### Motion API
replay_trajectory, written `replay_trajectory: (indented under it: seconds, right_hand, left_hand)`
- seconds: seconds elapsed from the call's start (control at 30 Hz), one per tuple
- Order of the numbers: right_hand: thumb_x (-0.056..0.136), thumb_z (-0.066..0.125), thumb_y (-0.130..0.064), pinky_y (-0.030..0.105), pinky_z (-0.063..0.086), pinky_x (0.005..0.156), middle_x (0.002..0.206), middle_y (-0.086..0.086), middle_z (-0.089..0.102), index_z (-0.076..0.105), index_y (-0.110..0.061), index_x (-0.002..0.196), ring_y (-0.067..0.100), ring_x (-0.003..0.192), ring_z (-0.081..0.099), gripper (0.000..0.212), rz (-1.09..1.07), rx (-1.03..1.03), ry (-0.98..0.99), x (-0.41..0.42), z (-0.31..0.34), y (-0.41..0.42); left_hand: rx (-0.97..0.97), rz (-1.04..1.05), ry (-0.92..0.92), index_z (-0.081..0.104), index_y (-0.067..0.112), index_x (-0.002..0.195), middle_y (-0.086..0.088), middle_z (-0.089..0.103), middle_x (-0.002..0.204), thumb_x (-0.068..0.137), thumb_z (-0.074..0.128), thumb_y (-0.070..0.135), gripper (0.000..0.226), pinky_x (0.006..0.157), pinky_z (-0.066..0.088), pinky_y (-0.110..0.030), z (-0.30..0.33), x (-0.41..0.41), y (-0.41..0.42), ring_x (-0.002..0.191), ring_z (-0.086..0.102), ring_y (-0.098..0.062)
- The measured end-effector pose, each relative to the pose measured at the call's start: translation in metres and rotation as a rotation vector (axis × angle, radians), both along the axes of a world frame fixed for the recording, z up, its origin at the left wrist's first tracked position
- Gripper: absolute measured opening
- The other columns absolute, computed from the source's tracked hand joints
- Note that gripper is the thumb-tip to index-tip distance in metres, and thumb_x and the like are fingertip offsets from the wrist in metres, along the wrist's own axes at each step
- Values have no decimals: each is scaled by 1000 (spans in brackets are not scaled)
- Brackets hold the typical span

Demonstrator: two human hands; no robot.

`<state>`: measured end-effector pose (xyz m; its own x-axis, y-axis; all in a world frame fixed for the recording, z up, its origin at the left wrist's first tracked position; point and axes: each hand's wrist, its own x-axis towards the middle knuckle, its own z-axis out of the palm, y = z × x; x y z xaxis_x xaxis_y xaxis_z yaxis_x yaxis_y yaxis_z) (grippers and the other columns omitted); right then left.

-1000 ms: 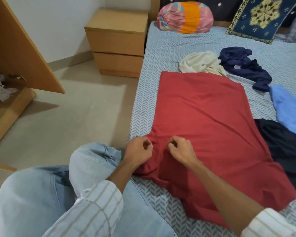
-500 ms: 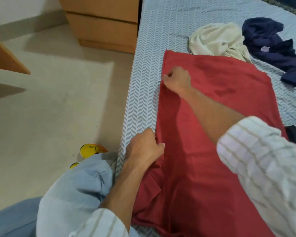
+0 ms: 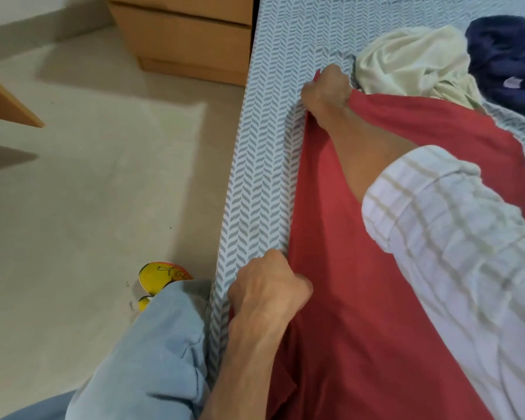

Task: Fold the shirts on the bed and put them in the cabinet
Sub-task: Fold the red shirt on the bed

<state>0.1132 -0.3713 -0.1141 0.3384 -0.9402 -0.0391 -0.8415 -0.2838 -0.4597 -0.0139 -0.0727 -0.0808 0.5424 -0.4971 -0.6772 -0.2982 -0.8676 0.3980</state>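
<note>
Gripping the red shirt [image 3: 376, 298] along its left edge, the left hand [image 3: 267, 286] is clenched on the near end and the right hand [image 3: 326, 89] on the far corner, the shirt lying flat on the bed [image 3: 264, 147]. Uneven pulling could skew the fold, and the far corner might snag the cream garment [image 3: 412, 62] just beside it.

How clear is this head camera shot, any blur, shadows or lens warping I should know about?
Head view: soft and slightly smeared throughout, with the striped sleeve nearest the lens the blurriest; the bed edge bows, a sign of wide-angle distortion; soft shadows fall on the floor beside the wooden drawers; even light, no glare on the red shirt, and both hands' grips stay readable.
</note>
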Motion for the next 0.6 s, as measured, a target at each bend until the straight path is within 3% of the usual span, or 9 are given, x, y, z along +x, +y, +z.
replay_trajectory:
  seconds: [0.13, 0.23, 0.37, 0.47, 0.53, 0.6]
  right_hand:
    - [96, 49, -20, 31, 44, 96, 131, 13, 61, 58, -7, 125, 31, 125, 56, 33, 34, -49, -7, 4, -15, -5]
    - [98, 47, -24, 33, 44, 98, 129, 13, 63, 61, -8, 124, 31, 124, 56, 34, 100, -39, 5, 2, -23, -3]
    - [98, 47, -25, 35, 43, 97, 127, 17, 64, 61, -3, 122, 34, 122, 56, 36, 222, -2, 15, -11, -9, 6]
    - [96, 50, -24, 34, 41, 87, 118, 17, 66, 57, -3, 116, 35, 111, 60, 30, 346, 47, -48, -48, 0, 42]
    - [93, 55, -20, 34, 39, 81, 108, 16, 66, 57, -4, 115, 35, 101, 62, 27, 408, 48, -109, -90, -2, 83]
    - [89, 58, -16, 35, 40, 85, 105, 15, 66, 58, -3, 116, 35, 97, 62, 30, 458, -18, -181, -138, -3, 132]
  left_hand:
    - [-8, -8, -17, 47, 19, 91, 6, 45, 79, 91, 51, 32, 13, 76, 44, -34, -2, 1, 1, 83, 49, -19]
    - [-10, -19, -31, 49, 20, 95, 4, 52, 89, 91, 52, 32, 13, 77, 47, -35, -6, 1, 3, 84, 50, -19]
    - [19, -13, -16, 61, 19, 102, -1, 65, 101, 86, 60, 46, 32, 78, 50, -35, -16, 8, 8, 93, 61, -24]
    - [-2, -5, -31, 63, 21, 100, -3, 68, 102, 72, 68, 59, 47, 86, 54, -37, -13, 13, 21, 99, 65, -28]
    - [-33, 1, -36, 62, 22, 97, -1, 68, 99, 69, 73, 58, 47, 84, 53, -33, -7, 14, 38, 96, 65, -26]
    - [-49, 0, -61, 61, 23, 93, 1, 68, 97, 69, 78, 52, 42, 80, 51, -29, -3, 15, 57, 94, 65, -24]
